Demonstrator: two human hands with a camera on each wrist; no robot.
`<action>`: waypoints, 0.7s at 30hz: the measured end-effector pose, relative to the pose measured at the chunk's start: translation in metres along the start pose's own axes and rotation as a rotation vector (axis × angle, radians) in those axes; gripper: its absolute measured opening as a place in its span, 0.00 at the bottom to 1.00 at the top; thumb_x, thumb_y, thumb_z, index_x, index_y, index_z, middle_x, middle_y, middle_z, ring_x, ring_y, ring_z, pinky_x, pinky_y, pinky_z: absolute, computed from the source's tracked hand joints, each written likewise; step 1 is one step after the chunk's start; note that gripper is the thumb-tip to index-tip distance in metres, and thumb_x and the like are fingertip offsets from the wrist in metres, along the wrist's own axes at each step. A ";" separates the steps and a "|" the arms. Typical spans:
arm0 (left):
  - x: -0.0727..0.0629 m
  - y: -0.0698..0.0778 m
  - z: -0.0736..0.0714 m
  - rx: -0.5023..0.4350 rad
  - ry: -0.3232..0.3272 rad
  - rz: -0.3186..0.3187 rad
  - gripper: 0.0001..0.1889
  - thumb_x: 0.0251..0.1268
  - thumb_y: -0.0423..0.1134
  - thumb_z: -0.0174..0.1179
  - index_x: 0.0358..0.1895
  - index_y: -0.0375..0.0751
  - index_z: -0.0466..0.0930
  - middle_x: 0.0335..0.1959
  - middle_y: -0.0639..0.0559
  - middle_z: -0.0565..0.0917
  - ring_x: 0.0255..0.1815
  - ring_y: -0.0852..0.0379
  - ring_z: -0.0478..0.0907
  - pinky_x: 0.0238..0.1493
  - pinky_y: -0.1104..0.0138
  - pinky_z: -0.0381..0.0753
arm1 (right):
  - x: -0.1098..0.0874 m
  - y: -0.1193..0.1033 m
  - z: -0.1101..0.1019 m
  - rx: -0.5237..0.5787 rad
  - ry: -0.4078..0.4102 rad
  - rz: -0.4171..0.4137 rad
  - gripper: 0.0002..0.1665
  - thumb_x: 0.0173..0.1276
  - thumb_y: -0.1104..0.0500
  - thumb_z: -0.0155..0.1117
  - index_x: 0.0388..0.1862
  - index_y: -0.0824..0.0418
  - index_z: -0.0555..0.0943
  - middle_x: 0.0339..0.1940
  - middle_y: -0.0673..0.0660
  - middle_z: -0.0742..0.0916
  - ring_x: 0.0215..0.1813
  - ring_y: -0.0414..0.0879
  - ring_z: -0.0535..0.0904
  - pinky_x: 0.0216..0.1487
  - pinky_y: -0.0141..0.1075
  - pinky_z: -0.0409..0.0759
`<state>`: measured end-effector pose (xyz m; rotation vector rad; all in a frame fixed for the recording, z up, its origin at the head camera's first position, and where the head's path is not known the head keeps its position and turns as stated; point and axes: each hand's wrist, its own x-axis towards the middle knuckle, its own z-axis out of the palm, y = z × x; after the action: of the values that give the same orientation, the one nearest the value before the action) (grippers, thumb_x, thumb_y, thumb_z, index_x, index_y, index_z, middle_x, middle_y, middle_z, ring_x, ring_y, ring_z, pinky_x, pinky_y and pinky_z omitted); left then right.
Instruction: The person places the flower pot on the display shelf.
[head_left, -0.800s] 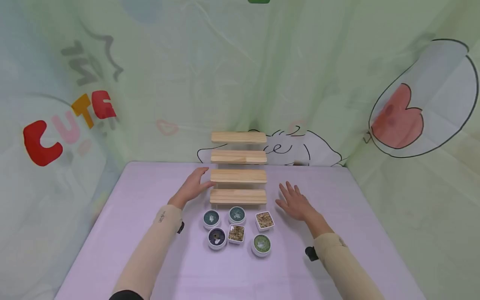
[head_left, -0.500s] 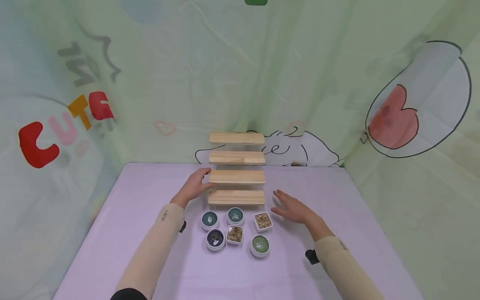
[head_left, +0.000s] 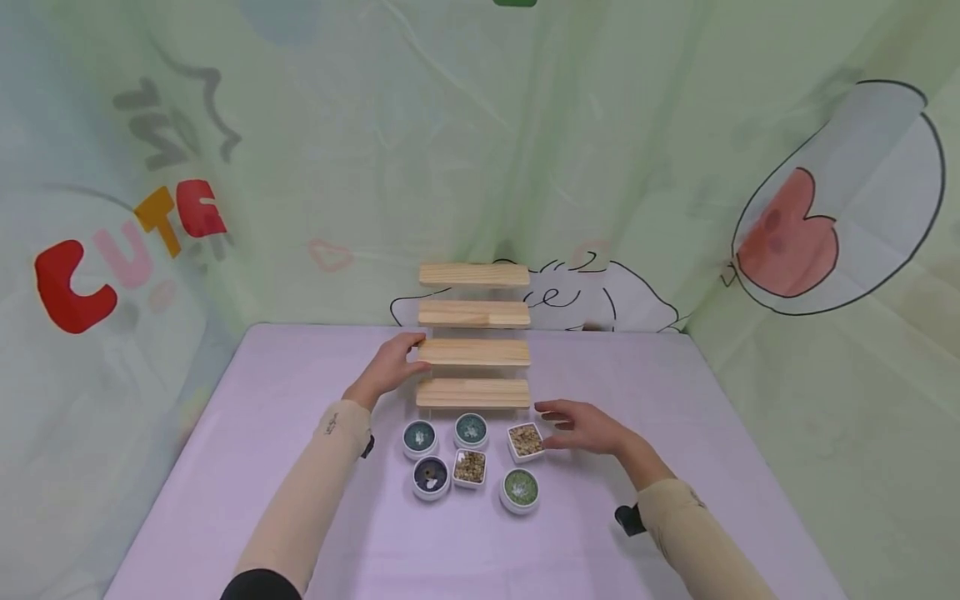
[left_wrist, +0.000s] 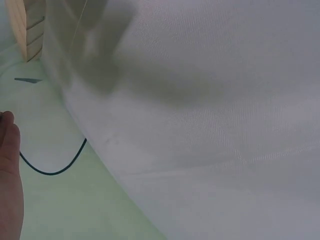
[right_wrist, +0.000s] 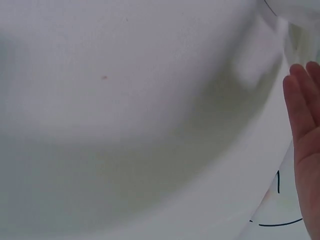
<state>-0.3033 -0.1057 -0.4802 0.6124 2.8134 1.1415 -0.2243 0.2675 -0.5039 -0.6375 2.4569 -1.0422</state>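
Observation:
In the head view a stepped wooden rack [head_left: 473,352] with several pale plank tiers stands toward the back of the table. My left hand [head_left: 386,367] is at the rack's left side, fingertips and thumb right at the end of a middle plank. The left wrist view shows fingers [left_wrist: 9,145] fairly straight and a plank end [left_wrist: 34,30]. My right hand [head_left: 588,427] reaches in from the right, thumb right at the edge of a square white pot [head_left: 526,440] filled with tan gravel. Its fingers [right_wrist: 300,105] are extended in the right wrist view.
Before the rack stand two round white pots with teal filling [head_left: 419,436], a dark-filled round pot [head_left: 431,476], another square gravel pot [head_left: 470,467] and a green-filled round pot [head_left: 520,488]. The lilac table [head_left: 300,367] backs onto a printed green curtain [head_left: 360,150].
My right hand has moved left and toward me, from the table right of the rack to the square gravel pot. My left hand has stayed nearly in place beside the rack.

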 end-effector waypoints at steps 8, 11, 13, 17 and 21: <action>0.002 -0.003 0.002 -0.003 -0.019 -0.046 0.34 0.63 0.39 0.67 0.68 0.26 0.66 0.63 0.33 0.73 0.63 0.37 0.71 0.65 0.52 0.73 | 0.001 0.001 0.007 0.012 -0.053 -0.027 0.36 0.64 0.56 0.71 0.66 0.70 0.72 0.65 0.65 0.78 0.64 0.56 0.75 0.65 0.47 0.75; 0.002 -0.003 0.002 -0.006 -0.020 -0.052 0.34 0.63 0.39 0.67 0.68 0.27 0.66 0.63 0.33 0.73 0.63 0.37 0.71 0.65 0.52 0.73 | 0.003 0.002 0.009 0.035 -0.078 -0.014 0.36 0.63 0.59 0.71 0.67 0.71 0.71 0.63 0.65 0.79 0.63 0.55 0.76 0.64 0.48 0.75; 0.002 -0.002 0.002 -0.005 -0.019 -0.052 0.34 0.63 0.39 0.67 0.68 0.26 0.66 0.63 0.33 0.74 0.62 0.37 0.71 0.65 0.52 0.73 | 0.003 0.002 0.010 0.056 -0.093 -0.005 0.36 0.63 0.60 0.71 0.67 0.71 0.70 0.63 0.65 0.79 0.63 0.55 0.77 0.65 0.48 0.75; 0.001 -0.001 0.001 -0.018 -0.021 -0.068 0.34 0.63 0.39 0.67 0.68 0.27 0.66 0.63 0.33 0.74 0.63 0.38 0.71 0.66 0.53 0.73 | 0.004 0.005 0.010 0.083 -0.096 -0.004 0.37 0.62 0.60 0.72 0.67 0.71 0.70 0.63 0.65 0.78 0.63 0.54 0.77 0.63 0.44 0.76; 0.002 -0.002 0.001 -0.025 -0.027 -0.086 0.34 0.63 0.40 0.67 0.69 0.28 0.66 0.64 0.34 0.74 0.63 0.40 0.71 0.67 0.54 0.72 | 0.003 0.004 0.012 0.079 -0.075 -0.003 0.36 0.62 0.59 0.72 0.67 0.70 0.71 0.63 0.66 0.79 0.61 0.54 0.78 0.61 0.40 0.79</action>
<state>-0.3052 -0.1057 -0.4814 0.4956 2.7694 1.1425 -0.2216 0.2616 -0.5147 -0.6428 2.3394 -1.0910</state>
